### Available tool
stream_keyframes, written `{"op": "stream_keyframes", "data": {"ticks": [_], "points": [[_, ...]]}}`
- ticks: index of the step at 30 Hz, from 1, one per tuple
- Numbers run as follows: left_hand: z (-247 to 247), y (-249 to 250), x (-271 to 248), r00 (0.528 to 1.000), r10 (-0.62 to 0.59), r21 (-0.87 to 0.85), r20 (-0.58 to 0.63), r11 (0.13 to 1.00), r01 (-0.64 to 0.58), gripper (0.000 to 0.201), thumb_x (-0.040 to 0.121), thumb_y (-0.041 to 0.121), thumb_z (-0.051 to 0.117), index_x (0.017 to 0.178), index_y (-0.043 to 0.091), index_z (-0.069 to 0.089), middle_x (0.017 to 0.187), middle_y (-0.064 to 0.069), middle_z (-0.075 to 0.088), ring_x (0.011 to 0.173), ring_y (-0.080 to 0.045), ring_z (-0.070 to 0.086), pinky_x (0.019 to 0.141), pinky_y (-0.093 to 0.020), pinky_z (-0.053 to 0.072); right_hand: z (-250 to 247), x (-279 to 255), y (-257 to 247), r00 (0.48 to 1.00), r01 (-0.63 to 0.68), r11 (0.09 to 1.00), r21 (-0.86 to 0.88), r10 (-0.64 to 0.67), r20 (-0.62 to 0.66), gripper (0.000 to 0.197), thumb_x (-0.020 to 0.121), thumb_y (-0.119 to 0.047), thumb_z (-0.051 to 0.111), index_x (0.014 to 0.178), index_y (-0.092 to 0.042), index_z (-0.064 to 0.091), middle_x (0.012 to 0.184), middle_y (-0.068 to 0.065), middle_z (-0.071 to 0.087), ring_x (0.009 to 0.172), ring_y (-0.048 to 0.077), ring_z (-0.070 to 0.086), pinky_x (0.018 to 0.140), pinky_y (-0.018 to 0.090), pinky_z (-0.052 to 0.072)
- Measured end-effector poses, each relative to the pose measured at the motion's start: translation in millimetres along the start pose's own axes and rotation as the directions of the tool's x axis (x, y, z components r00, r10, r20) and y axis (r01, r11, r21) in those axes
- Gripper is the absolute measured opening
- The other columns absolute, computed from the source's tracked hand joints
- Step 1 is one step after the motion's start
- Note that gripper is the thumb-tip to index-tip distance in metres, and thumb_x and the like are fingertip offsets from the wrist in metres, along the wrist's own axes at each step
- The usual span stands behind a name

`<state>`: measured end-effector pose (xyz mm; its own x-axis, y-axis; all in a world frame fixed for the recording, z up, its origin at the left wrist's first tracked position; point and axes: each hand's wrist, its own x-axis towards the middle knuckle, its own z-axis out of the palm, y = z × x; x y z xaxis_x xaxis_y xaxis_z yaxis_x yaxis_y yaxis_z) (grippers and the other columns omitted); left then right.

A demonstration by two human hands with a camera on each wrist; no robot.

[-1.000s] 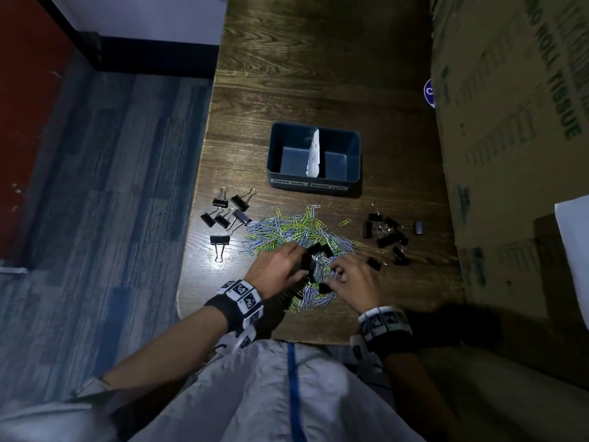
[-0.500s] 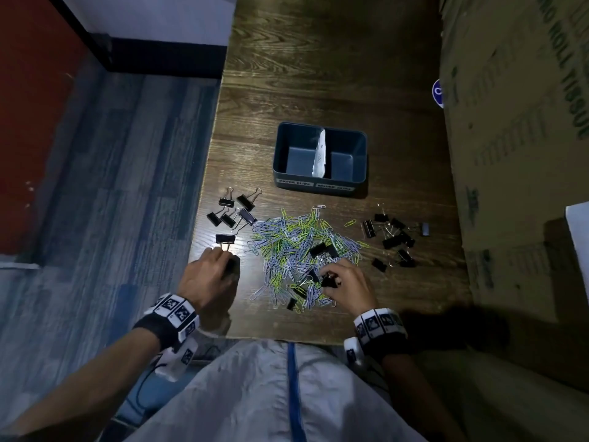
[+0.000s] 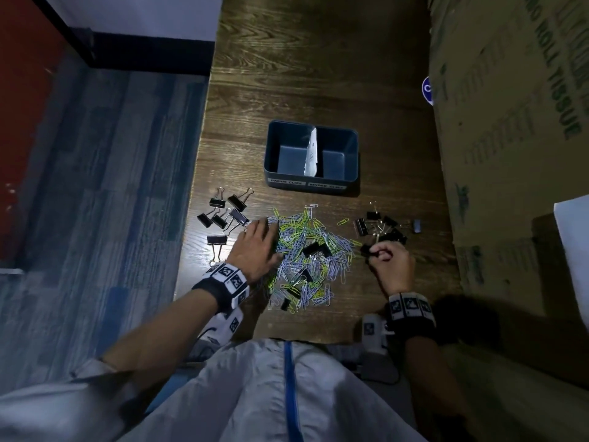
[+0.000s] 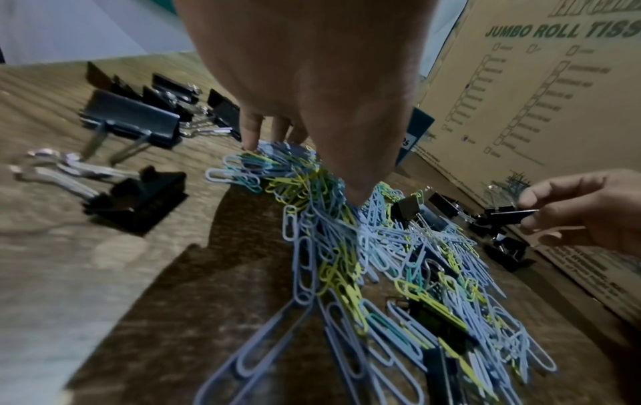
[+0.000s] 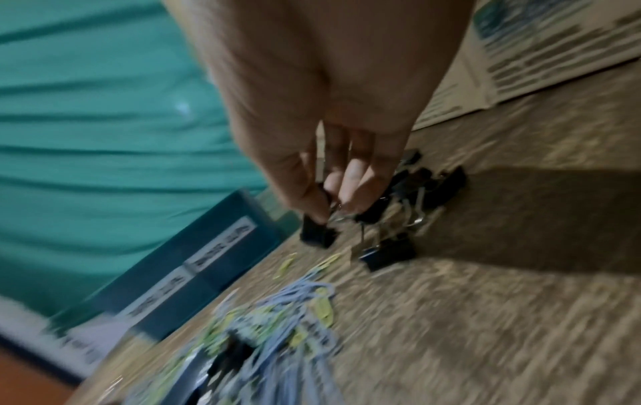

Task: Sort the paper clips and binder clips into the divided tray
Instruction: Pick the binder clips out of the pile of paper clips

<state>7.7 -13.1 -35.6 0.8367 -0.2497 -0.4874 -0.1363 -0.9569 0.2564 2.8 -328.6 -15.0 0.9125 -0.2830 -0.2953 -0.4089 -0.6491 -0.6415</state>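
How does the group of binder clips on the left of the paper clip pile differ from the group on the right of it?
The left group of binder clips lies spread apart, while the right group of binder clips is heaped close together. The left clips look larger, with long wire handles sticking out; the right clips look smaller. The right hand pinches a clip beside the right group; the left hand rests on the paper clip pile. Both groups are black and lie outside the divided tray.

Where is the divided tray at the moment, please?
In the head view the divided tray sits on the wooden table, just beyond the paper clip pile, with the cardboard box to its right.
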Motion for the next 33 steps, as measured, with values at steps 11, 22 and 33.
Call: {"op": "stream_keyframes", "data": {"ticks": [11,22,33], "points": [[5.7,19.7,-7.9,0.995,0.033,-0.067,-0.099,0.997,-0.040,0.075,0.095,0.059,0.037,0.152,0.018,0.012,0.160,-0.014,0.007,0.146,-0.033,0.008,0.116,-0.053,0.017,8.3,3.1,24.3,0.979,0.013,0.983,-0.181,-0.049,-0.197,0.023,0.074,0.003,0.073,0.093,-0.010,0.072,0.106,0.019,0.061,0.101,0.038,0.057,0.089,0.039,0.048],[15.2,25.3,-17.2,0.999,0.020,-0.124,0.051,0.992,-0.014,0.084,0.092,0.068,0.016,0.153,0.017,-0.009,0.159,-0.015,-0.011,0.148,-0.030,-0.005,0.119,-0.051,0.005,68.6,-38.0,5.1,0.976,0.210,0.905,-0.370,-0.174,0.128,0.047,0.085,-0.010,0.068,0.132,-0.009,0.060,0.137,0.011,0.055,0.124,0.029,0.049,0.094,0.046,0.054],[-22.1,34.9,41.9,0.990,0.093,-0.082,-0.104,0.991,-0.102,0.075,0.096,0.060,0.028,0.153,0.015,0.010,0.161,-0.013,0.005,0.148,-0.031,0.004,0.118,-0.054,0.013,76.8,-26.8,-17.1,0.944,0.289,0.892,-0.347,-0.205,0.261,0.061,0.098,-0.038,0.054,0.152,-0.018,0.033,0.163,0.008,0.025,0.148,0.027,0.026,0.119,0.045,0.028]]}}
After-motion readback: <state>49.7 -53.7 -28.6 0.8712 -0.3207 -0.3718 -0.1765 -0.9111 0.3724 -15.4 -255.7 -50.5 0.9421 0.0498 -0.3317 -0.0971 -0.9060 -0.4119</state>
